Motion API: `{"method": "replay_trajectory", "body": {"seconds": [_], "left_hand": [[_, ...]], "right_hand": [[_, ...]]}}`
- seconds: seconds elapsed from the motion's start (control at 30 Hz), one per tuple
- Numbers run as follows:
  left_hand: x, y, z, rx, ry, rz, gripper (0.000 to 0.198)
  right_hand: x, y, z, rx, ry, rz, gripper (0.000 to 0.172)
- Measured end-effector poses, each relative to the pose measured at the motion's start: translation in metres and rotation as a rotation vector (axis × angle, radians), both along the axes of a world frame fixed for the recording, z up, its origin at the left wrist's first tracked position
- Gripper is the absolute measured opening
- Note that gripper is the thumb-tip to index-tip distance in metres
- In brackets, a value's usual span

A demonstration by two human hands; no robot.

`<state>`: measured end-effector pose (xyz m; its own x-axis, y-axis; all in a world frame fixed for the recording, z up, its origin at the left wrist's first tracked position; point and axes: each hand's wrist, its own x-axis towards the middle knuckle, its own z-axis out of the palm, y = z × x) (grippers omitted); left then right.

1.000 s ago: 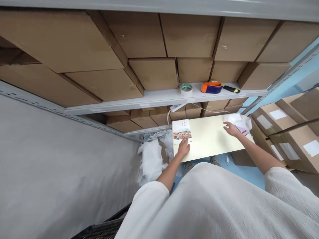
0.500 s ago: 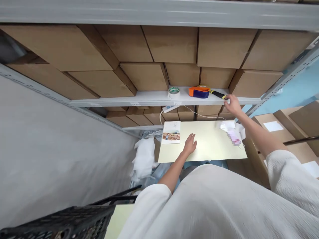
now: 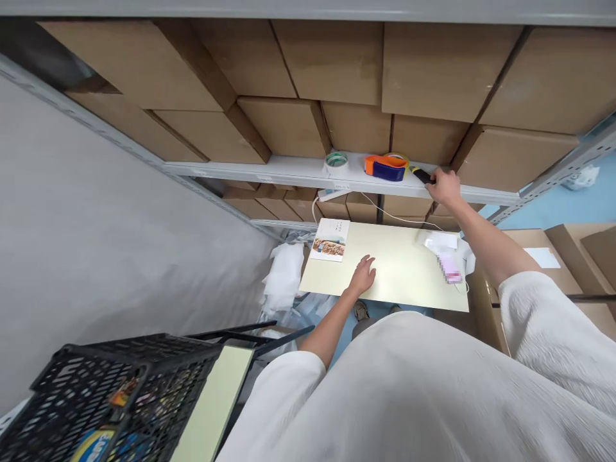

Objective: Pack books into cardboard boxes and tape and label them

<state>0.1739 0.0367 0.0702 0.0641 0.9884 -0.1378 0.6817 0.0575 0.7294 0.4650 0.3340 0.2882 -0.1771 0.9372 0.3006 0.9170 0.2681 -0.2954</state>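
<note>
Up at the shelf, my right hand [image 3: 444, 187] has its fingers closed round the end of a black-and-yellow utility knife [image 3: 420, 174]. Just left of the knife lies an orange-and-blue tape dispenser [image 3: 386, 168], with a yellowish roll partly hidden behind it. A roll of tape [image 3: 335, 163] with a green core sits further left on the same shelf. My left hand [image 3: 364, 276] is over the pale yellow table [image 3: 394, 256], fingers apart and holding nothing. Nearest to it is a book [image 3: 330, 240] with a picture on its cover, at the table's left end.
Brown cardboard boxes [image 3: 332, 61] fill the shelves. A pinkish, partly blurred-out item [image 3: 450, 266] and white wrappers lie at the table's right. Open cartons [image 3: 553, 269] stand to the right, a black plastic crate [image 3: 144, 359] at lower left. Above the table is a power strip [image 3: 333, 194].
The camera view has shifted, bringing more of the black crate into sight. My right hand has closed further round the knife, which remains at the shelf. My left hand stays over the table.
</note>
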Motion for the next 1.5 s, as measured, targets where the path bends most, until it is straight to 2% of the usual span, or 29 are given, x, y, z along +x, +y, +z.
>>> {"method": "replay_trajectory", "body": {"seconds": [0.07,0.13,0.23,0.3,0.37,0.47,0.57,0.67,0.77,0.9,1.07,1.13,1.2,1.3,1.4,1.5], "left_hand": [[0.006,0.004,-0.007,-0.016,-0.004,-0.005,0.049],[0.015,0.008,-0.013,-0.031,-0.015,-0.023,0.048],[0.029,0.015,-0.02,-0.044,-0.041,-0.085,0.048],[0.036,0.019,-0.022,-0.055,-0.052,-0.122,0.049],[0.042,0.023,-0.022,-0.072,-0.053,-0.144,0.049],[0.047,0.025,-0.022,-0.09,-0.051,-0.16,0.049],[0.046,0.021,-0.022,-0.105,-0.048,-0.169,0.049],[0.041,0.013,-0.022,-0.129,-0.039,-0.184,0.046],[0.034,0.005,-0.021,-0.15,-0.038,-0.194,0.044],[0.026,-0.001,-0.019,-0.167,-0.028,-0.188,0.043],[0.019,-0.001,-0.014,-0.16,-0.023,-0.177,0.042],[0.017,0.001,-0.011,-0.154,-0.031,-0.181,0.043],[0.013,0.006,-0.007,-0.142,-0.036,-0.179,0.044],[0.007,0.015,0.0,-0.105,-0.046,-0.159,0.045],[0.0,0.022,0.006,-0.062,-0.073,-0.141,0.045],[-0.01,0.024,0.009,-0.022,-0.092,-0.116,0.043]], "right_hand": [[0.009,-0.021,0.0,0.001,0.014,0.003,0.031],[0.021,-0.053,-0.004,0.028,0.048,-0.014,0.03],[0.038,-0.114,-0.026,0.005,0.084,-0.075,0.029],[0.048,-0.156,-0.051,-0.121,0.07,-0.102,0.023],[0.054,-0.193,-0.082,-0.321,0.042,-0.138,0.019],[0.062,-0.236,-0.131,-0.581,-0.065,-0.202,0.017],[0.068,-0.261,-0.174,-0.776,-0.14,-0.232,0.02],[0.075,-0.273,-0.203,-0.88,-0.179,-0.242,0.026],[0.079,-0.277,-0.218,-0.929,-0.208,-0.231,0.035],[0.082,-0.279,-0.227,-0.917,-0.236,-0.221,0.041],[0.083,-0.285,-0.228,-0.892,-0.269,-0.22,0.038],[0.08,-0.282,-0.221,-0.836,-0.276,-0.23,0.037],[0.072,-0.27,-0.206,-0.74,-0.262,-0.233,0.036],[0.051,-0.231,-0.167,-0.539,-0.179,-0.179,0.038],[0.017,-0.177,-0.114,-0.271,-0.06,-0.068,0.043],[-0.025,-0.121,-0.058,-0.077,-0.031,0.043,0.049]]}}
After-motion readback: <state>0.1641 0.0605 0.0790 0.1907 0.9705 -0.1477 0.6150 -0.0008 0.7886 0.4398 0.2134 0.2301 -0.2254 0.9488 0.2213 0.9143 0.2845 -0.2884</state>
